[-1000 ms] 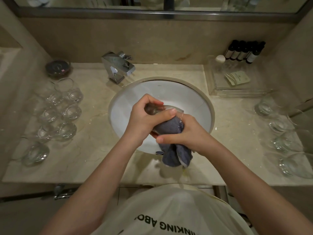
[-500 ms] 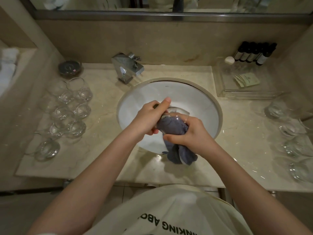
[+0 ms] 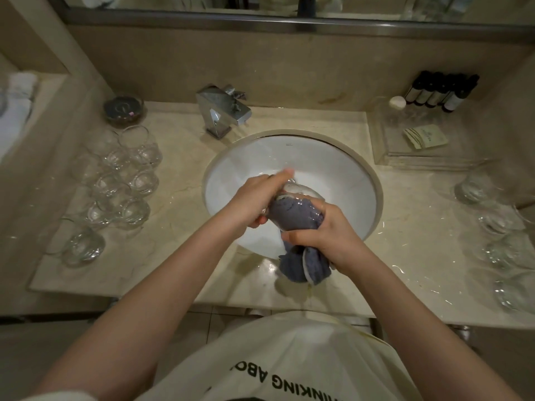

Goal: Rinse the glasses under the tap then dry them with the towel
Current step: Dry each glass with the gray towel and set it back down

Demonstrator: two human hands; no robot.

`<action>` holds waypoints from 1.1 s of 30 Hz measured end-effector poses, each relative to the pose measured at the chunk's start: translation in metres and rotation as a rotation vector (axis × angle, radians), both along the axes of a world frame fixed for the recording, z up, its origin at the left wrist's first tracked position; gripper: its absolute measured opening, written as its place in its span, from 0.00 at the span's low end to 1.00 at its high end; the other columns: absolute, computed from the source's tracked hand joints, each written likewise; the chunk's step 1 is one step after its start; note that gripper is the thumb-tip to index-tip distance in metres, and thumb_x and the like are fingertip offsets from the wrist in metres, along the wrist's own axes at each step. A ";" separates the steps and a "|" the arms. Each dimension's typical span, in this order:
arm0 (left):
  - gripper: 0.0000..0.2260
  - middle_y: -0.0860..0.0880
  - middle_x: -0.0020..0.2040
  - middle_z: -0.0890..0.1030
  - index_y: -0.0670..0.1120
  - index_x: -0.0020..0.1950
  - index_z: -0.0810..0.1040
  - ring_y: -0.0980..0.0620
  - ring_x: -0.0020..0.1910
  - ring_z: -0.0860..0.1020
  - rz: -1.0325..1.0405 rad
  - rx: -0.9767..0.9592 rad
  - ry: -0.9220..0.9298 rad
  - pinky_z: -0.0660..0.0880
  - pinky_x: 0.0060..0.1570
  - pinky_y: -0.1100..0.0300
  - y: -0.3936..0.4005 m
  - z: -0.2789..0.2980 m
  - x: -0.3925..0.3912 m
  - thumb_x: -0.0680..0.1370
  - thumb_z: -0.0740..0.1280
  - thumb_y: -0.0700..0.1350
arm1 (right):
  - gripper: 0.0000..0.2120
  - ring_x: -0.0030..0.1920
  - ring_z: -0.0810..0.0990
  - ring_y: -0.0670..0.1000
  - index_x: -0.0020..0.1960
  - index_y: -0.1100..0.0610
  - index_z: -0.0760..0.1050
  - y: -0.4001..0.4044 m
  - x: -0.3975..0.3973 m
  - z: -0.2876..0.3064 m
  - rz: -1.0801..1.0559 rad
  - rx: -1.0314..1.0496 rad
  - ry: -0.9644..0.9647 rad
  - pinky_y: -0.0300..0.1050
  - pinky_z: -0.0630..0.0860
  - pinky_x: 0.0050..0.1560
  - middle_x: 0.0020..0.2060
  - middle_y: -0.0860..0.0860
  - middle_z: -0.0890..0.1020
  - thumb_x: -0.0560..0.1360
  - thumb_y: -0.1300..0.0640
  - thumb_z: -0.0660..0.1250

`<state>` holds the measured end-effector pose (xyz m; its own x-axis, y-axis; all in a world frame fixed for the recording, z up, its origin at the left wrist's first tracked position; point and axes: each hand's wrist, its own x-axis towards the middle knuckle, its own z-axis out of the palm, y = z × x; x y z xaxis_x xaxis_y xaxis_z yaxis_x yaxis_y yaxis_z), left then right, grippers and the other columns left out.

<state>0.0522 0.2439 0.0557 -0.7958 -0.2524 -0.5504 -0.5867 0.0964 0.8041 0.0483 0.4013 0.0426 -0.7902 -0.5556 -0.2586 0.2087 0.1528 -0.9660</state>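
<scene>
Beige marble worktop (image 3: 179, 256), polished and veined, runs wall to wall beneath a mirror (image 3: 260, 7) with a metal lower frame; the backsplash is matching stone. Set into the middle is 1 round white basin (image 3: 333, 169), glossy and smooth, with a stone rim. Behind it to the left stands 1 angular chrome tap (image 3: 221, 110), square-edged, spout pointing toward the basin. Over the basin the left hand (image 3: 249, 202) grips the base end of 1 clear glass (image 3: 301, 195), held on its side; its thumb is blurred. A grey-blue towel (image 3: 298, 215), soft and nubby, is stuffed inside the glass, and its loose end hangs down over the near basin edge. The right hand (image 3: 327, 235) is closed round the towel just at the mouth of the glass. Left of the basin, a cluster of clear rounded glasses (image 3: 124, 183) stands close together on the worktop, with 1 more glass (image 3: 82, 246) apart toward the near edge. Behind them sits 1 small dark round dish (image 3: 124, 110). Right of the basin, a row of similar glasses (image 3: 498, 224) runs along the edge of view. At the back right lies 1 clear rectangular tray (image 3: 388, 157) holding a pale sachet (image 3: 425, 136), a white cap (image 3: 397, 102) and a row of dark bottles (image 3: 440, 91). White folded towels (image 3: 14, 111) lie on a ledge at far left. A cream printed shirt (image 3: 289, 357) fills the near foreground.
</scene>
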 end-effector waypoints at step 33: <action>0.16 0.53 0.33 0.75 0.50 0.40 0.73 0.52 0.29 0.72 0.116 -0.094 0.141 0.65 0.27 0.62 0.007 -0.001 0.025 0.71 0.71 0.61 | 0.26 0.36 0.77 0.56 0.44 0.61 0.82 -0.010 0.006 0.008 -0.117 -0.056 -0.248 0.45 0.75 0.37 0.35 0.62 0.79 0.69 0.38 0.63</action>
<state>0.0771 0.2513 0.0547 -0.8259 -0.3916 -0.4056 -0.4806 0.1130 0.8696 0.0541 0.3913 0.0505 -0.7665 -0.4829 -0.4234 0.4527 0.0614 -0.8896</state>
